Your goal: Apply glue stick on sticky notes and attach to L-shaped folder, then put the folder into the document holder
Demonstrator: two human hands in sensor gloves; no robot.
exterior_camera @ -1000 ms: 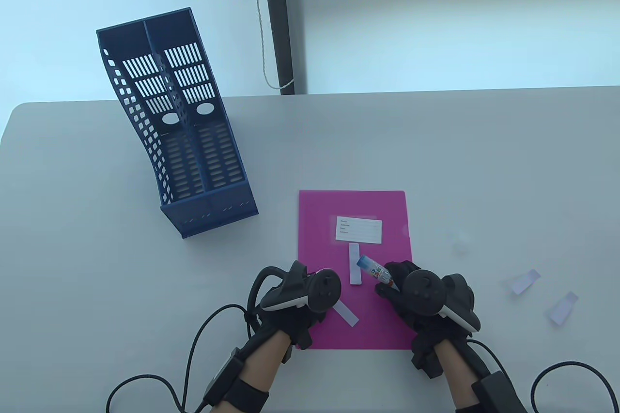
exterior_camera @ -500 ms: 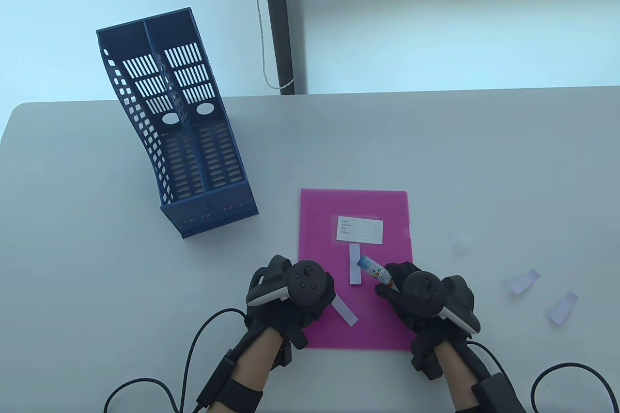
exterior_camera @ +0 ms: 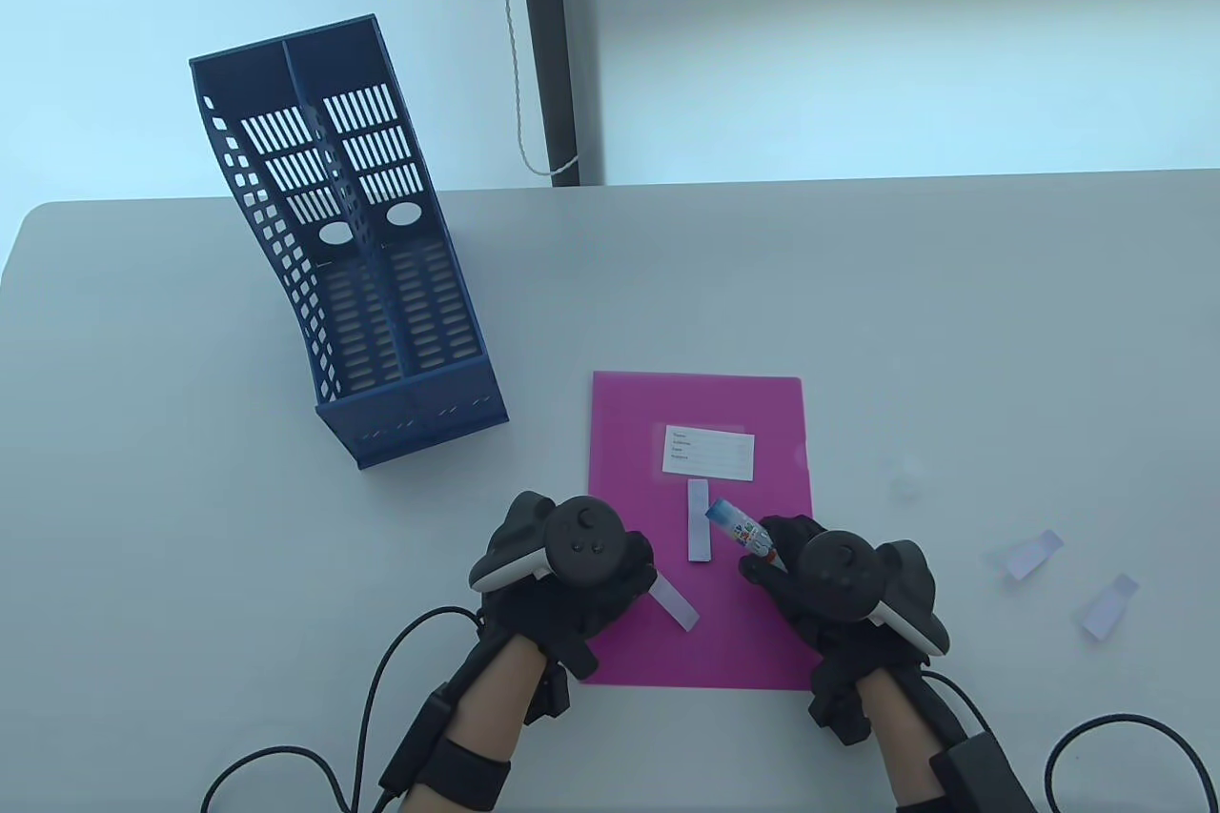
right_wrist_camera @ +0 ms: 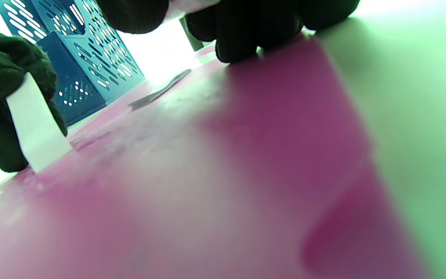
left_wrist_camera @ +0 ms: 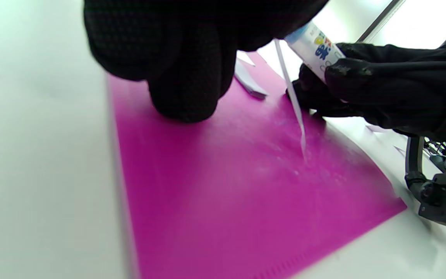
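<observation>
The magenta folder [exterior_camera: 753,632] lies flat near the table's front edge, with a white label [exterior_camera: 708,453] and one pale sticky note [exterior_camera: 699,532] on it. My left hand [exterior_camera: 572,565] sits over the folder's left edge and pinches a second sticky note [exterior_camera: 675,605], whose lower end touches the folder [left_wrist_camera: 246,186]. In the left wrist view this note [left_wrist_camera: 290,93] shows edge-on. My right hand [exterior_camera: 829,584] grips the glue stick [exterior_camera: 742,531], tip pointing up-left over the folder. The blue document holder [exterior_camera: 348,251] stands at the back left.
Two loose sticky notes [exterior_camera: 1034,554] [exterior_camera: 1108,606] lie on the table right of the folder. A small translucent piece [exterior_camera: 904,475] sits beyond them. Glove cables trail off the front edge. The table's left edge is near the holder.
My left hand has turned and drifted left and a little forward, drawing the held sticky note slightly left. The right hand with the glue stick has stayed put.
</observation>
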